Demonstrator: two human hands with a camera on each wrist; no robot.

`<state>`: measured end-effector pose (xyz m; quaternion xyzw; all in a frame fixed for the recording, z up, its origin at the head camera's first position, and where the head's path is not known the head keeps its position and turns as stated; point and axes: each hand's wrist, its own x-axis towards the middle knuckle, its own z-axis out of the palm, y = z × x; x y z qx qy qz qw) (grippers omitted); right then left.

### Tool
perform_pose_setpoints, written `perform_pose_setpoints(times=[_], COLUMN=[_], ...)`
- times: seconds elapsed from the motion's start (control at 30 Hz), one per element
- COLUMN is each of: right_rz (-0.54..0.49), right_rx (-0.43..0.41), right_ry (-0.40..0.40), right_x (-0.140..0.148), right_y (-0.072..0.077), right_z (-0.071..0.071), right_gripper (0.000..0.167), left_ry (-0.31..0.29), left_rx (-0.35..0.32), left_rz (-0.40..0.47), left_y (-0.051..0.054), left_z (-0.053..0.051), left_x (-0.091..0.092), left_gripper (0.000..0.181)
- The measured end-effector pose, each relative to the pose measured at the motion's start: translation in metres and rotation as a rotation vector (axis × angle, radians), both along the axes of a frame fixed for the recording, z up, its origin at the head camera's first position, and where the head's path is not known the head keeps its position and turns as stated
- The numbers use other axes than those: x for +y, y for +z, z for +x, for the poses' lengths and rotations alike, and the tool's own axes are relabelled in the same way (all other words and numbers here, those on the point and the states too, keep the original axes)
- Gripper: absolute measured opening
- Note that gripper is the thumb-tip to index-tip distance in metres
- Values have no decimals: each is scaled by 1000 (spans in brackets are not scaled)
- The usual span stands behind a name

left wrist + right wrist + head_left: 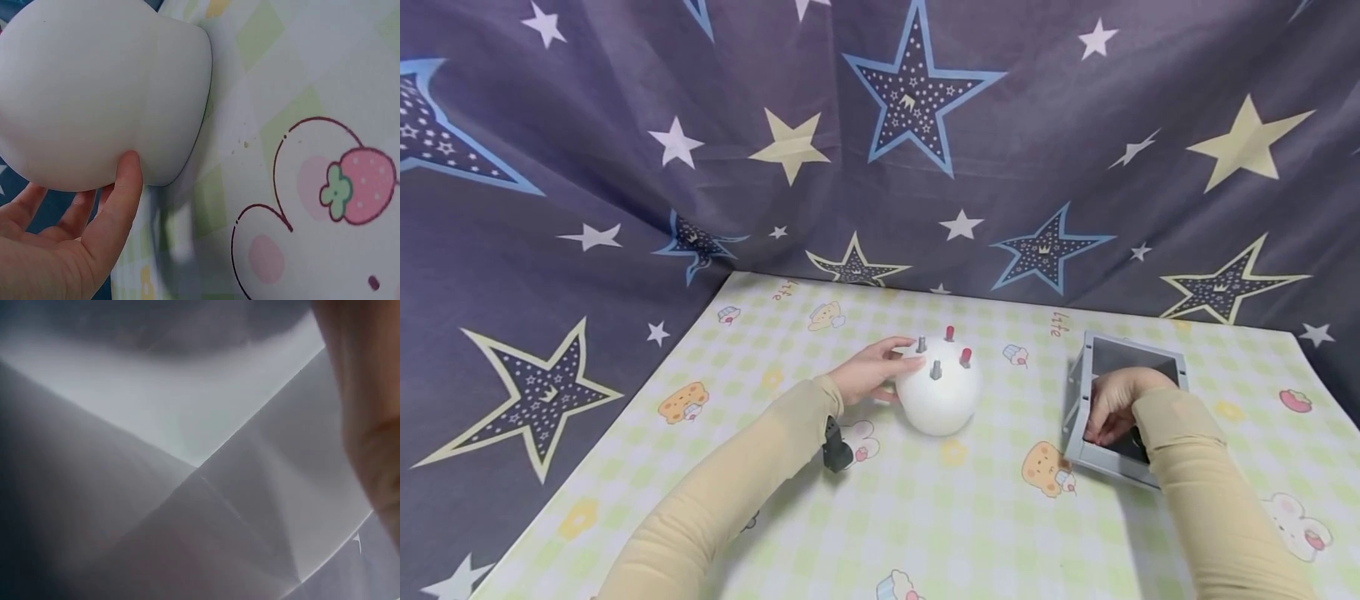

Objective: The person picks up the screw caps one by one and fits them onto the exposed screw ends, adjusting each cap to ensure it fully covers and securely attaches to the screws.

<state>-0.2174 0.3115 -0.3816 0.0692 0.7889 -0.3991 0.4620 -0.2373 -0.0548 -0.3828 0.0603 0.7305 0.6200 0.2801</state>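
Note:
A white rounded object (938,398) with a narrower base stands on the table; two grey pegs (936,370) and two red-topped pegs (966,357) stick up from its top. My left hand (871,372) touches its left side with fingers extended and spread. The left wrist view shows one fingertip of that hand (81,240) against the white surface (94,87). My right hand (1123,402) reaches into a grey open box (1108,459), fingers bent down near its left wall; whether they hold anything is hidden. In the right wrist view, part of that hand (372,406) shows beside blurred grey walls (275,462).
A patterned cloth (820,517) covers the table, and a dark star-printed curtain (880,208) hangs behind and at the left. A small black device (836,447) is at my left wrist. Something dark (1138,442) lies inside the box, partly hidden.

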Motion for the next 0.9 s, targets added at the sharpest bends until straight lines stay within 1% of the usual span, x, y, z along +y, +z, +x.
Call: perform_pose_setpoints(times=[0.1,0.37,0.6,0.7,0.83,0.9], right_rz=[-19,-69,-85,-88,-103,-83], right_rx=[-14,-44,-47,-50,-47,-27], right_ry=[-7,6,36,54,72,69], right_x=[0,1,1,2,0,-3], right_y=[-1,1,5,5,4,3], right_z=[0,-1,-5,-6,-4,-1], right_gripper=[21,24,23,25,29,30], left_ry=[-4,-8,3,5,3,3], left_rx=[-3,-3,-3,0,0,-3], left_rz=[5,6,3,-3,-6,-7], left_y=[-1,-2,1,3,3,3], left_z=[0,0,0,0,1,2], left_x=[0,1,0,0,0,1], left_gripper=[59,59,60,60,60,60])
